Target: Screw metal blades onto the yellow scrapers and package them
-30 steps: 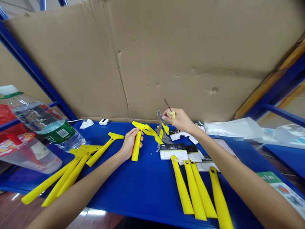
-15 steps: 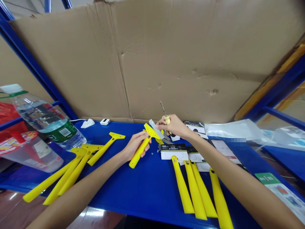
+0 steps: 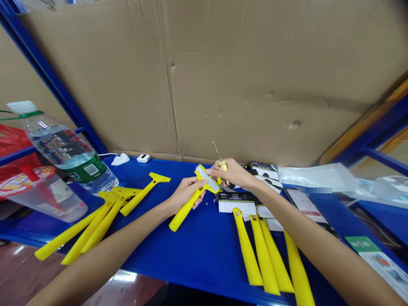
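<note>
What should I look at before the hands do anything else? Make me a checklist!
1. Left hand gripping the yellow tool: ok.
2. Metal plate lying over the yellow tool's wide end: ok.
3. Plate lined up exactly: cannot tell, details are too small.
4. Screwdriver held in the right hand: ok.
5. Screwdriver tip away from the left fingers: ok, it points up toward the cardboard.
6. No loose bits near the hands: not ok, a small ring lies on the blue table.
</note>
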`<state>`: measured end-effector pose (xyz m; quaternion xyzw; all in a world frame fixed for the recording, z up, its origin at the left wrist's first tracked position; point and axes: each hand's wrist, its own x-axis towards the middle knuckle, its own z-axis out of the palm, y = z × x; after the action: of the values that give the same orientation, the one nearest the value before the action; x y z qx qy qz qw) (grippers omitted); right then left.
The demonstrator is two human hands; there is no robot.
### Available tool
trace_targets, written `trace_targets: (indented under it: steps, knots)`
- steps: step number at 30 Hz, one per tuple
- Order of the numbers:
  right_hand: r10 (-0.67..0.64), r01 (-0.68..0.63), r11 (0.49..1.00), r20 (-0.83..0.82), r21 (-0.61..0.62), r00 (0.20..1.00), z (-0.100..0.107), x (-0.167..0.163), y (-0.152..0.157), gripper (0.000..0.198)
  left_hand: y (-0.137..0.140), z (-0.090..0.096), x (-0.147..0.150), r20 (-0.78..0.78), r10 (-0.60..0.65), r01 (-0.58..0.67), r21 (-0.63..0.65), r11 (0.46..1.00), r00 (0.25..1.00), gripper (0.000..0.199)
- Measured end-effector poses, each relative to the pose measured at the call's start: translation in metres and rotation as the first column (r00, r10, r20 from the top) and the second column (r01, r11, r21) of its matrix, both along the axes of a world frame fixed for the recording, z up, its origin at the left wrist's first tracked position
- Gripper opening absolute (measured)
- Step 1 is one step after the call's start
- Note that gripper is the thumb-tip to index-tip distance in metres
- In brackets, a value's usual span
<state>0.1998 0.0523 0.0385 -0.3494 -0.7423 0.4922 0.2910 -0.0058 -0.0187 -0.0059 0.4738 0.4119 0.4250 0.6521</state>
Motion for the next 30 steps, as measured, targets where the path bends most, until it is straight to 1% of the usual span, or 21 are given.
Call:
trace_targets:
  steps: [2, 4, 6, 8, 10, 12, 15, 16, 17, 19, 21, 22, 25, 28, 30]
  knots:
    - [-0.053, 0.051, 0.997, 0.044, 0.052, 0.998, -0.004, 0.001, 0.005, 0.042, 0.001, 0.0, -0.001, 0.021, 0.056, -0.056, 0.043, 0.997, 0.998, 0.042]
    - [-0.138, 0.109, 0.978, 0.16, 0.18, 0.978, -0.01, 0.003, 0.011, 0.039, 0.002, 0.002, -0.003, 0.052, 0.126, -0.131, 0.101, 0.986, 0.991, 0.042]
    - [-0.218, 0.126, 0.939, 0.273, 0.32, 0.937, -0.017, 0.004, 0.016, 0.033, 0.003, 0.006, -0.005, 0.087, 0.196, -0.209, 0.18, 0.961, 0.977, 0.043]
    - [-0.254, 0.11, 0.908, 0.323, 0.404, 0.912, -0.025, 0.004, 0.019, 0.021, 0.003, 0.012, -0.009, 0.119, 0.255, -0.279, 0.268, 0.922, 0.96, 0.043]
    - [-0.257, 0.07, 0.885, 0.358, 0.46, 0.897, -0.033, 0.0, 0.02, 0.012, 0.004, 0.019, -0.013, 0.154, 0.307, -0.342, 0.34, 0.876, 0.939, 0.045]
    - [-0.247, 0.013, 0.866, 0.406, 0.499, 0.88, -0.04, -0.005, 0.02, 0.014, 0.005, 0.025, -0.017, 0.196, 0.357, -0.406, 0.375, 0.833, 0.913, 0.046]
    - [-0.233, -0.063, 0.849, 0.478, 0.525, 0.847, -0.045, -0.017, 0.023, 0.03, 0.009, 0.03, -0.024, 0.256, 0.424, -0.494, 0.372, 0.786, 0.869, 0.045]
    - [-0.223, -0.093, 0.844, 0.502, 0.529, 0.835, -0.045, -0.021, 0.025, 0.033, 0.011, 0.03, -0.026, 0.274, 0.443, -0.519, 0.363, 0.774, 0.853, 0.045]
    - [-0.208, -0.127, 0.839, 0.527, 0.53, 0.824, -0.045, -0.025, 0.027, 0.032, 0.014, 0.031, -0.028, 0.29, 0.46, -0.541, 0.352, 0.764, 0.839, 0.045]
    - [-0.187, -0.188, 0.825, 0.572, 0.532, 0.799, -0.043, -0.033, 0.031, 0.024, 0.018, 0.03, -0.031, 0.313, 0.487, -0.574, 0.323, 0.752, 0.815, 0.046]
    - [-0.184, -0.234, 0.808, 0.61, 0.54, 0.771, -0.041, -0.038, 0.033, 0.012, 0.022, 0.03, -0.035, 0.324, 0.51, -0.597, 0.296, 0.746, 0.797, 0.047]
    - [-0.186, -0.255, 0.798, 0.626, 0.546, 0.757, -0.04, -0.039, 0.033, 0.013, 0.023, 0.029, -0.036, 0.328, 0.517, -0.605, 0.284, 0.744, 0.791, 0.048]
    - [-0.178, -0.325, 0.764, 0.665, 0.558, 0.725, -0.038, -0.039, 0.028, 0.027, 0.027, 0.027, -0.04, 0.347, 0.524, -0.614, 0.248, 0.749, 0.778, 0.047]
    - [-0.161, -0.367, 0.738, 0.677, 0.566, 0.718, -0.038, -0.035, 0.019, 0.028, 0.029, 0.026, -0.041, 0.359, 0.522, -0.613, 0.212, 0.761, 0.773, 0.047]
    - [-0.143, -0.38, 0.732, 0.672, 0.566, 0.727, -0.038, -0.033, 0.015, 0.026, 0.03, 0.024, -0.041, 0.354, 0.526, -0.612, 0.197, 0.766, 0.773, 0.047]
